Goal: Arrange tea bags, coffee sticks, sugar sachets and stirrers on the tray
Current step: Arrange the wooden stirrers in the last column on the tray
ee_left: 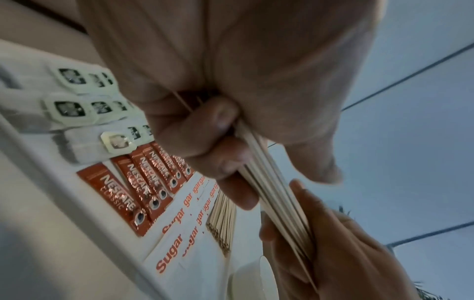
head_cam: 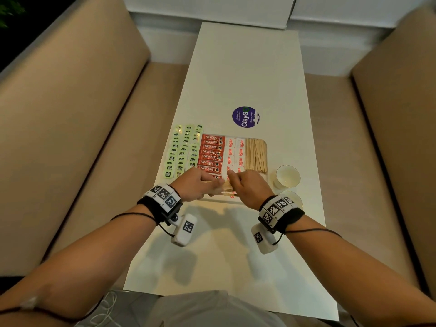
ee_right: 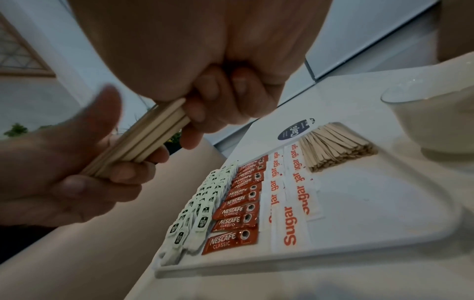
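Observation:
A white tray (ee_right: 372,203) holds rows of green-tagged tea bags (head_cam: 181,152), red Nescafe coffee sticks (head_cam: 211,153), white sugar sachets (head_cam: 234,152) and a pile of wooden stirrers (head_cam: 256,155) at its right end. Over the tray's near edge, both hands hold one bundle of stirrers (head_cam: 226,188) between them. My left hand (head_cam: 200,185) curls its fingers round the bundle's left part (ee_left: 269,182). My right hand (head_cam: 247,185) grips the other end (ee_right: 159,130). The bundle lies roughly crosswise, above the nearest coffee sticks and sugar sachets.
Two clear glass cups (head_cam: 287,177) (head_cam: 291,199) stand right of the tray on the white table (head_cam: 236,256). A round purple sticker (head_cam: 245,116) lies beyond the tray. Beige sofas (head_cam: 70,138) flank the table on both sides.

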Motion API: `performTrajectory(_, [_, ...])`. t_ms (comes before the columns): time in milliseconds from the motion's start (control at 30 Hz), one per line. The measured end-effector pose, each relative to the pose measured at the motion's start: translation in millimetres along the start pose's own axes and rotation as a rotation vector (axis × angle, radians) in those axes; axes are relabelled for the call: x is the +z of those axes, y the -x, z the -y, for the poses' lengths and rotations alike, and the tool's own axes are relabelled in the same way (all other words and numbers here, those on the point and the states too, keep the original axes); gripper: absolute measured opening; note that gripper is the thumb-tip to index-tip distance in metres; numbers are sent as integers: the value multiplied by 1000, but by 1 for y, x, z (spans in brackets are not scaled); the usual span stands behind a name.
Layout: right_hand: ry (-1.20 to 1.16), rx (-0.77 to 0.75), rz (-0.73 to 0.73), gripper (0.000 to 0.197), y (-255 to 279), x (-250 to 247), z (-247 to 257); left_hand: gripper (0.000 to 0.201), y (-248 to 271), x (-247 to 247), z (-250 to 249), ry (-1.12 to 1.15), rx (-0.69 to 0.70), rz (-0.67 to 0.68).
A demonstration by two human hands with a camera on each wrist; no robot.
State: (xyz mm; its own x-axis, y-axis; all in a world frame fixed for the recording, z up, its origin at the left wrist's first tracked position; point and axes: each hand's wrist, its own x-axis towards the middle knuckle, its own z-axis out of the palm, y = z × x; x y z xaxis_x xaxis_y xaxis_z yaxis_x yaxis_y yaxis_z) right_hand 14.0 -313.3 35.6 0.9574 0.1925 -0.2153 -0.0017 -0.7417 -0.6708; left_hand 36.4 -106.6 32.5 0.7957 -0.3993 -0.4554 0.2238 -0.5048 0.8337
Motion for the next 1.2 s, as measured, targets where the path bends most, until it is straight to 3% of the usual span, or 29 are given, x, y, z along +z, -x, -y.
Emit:
performTrajectory(67, [23, -18, 3, 59, 0, -1, 1, 77, 0, 4, 3, 84, -47, -65])
performTrajectory(267, [128, -112, 98, 63, -4, -2, -5, 43, 0, 5, 3, 169, -81, -130])
performTrajectory(433, [207, -177, 198, 61, -5, -10, -7, 43, -1, 3, 4, 146, -68, -135])
performTrajectory(567, [252, -192, 285, 71, -6, -11, -7, 43, -2, 2, 5, 49, -55, -128])
performTrajectory(667, [299, -236, 313, 53, -3, -7, -3, 50, -4, 3, 5, 42, -54, -99])
performTrajectory(733, [419, -237, 314, 52, 0, -1, 1, 54, -4, 5, 3, 5, -46, -79])
performTrajectory(833, [517, -229, 268, 39, 3, 5, 3, 48, -3, 7, 1, -39, -38, -68])
performTrajectory(1000, [381, -156, 261, 31, 6, 6, -1, 35, -1, 4, -4, 12, -19, -168])
performTrajectory(1200, [185, -120, 205, 31, 11, 15, 9, 48, -3, 15, -20, 159, -15, -289])
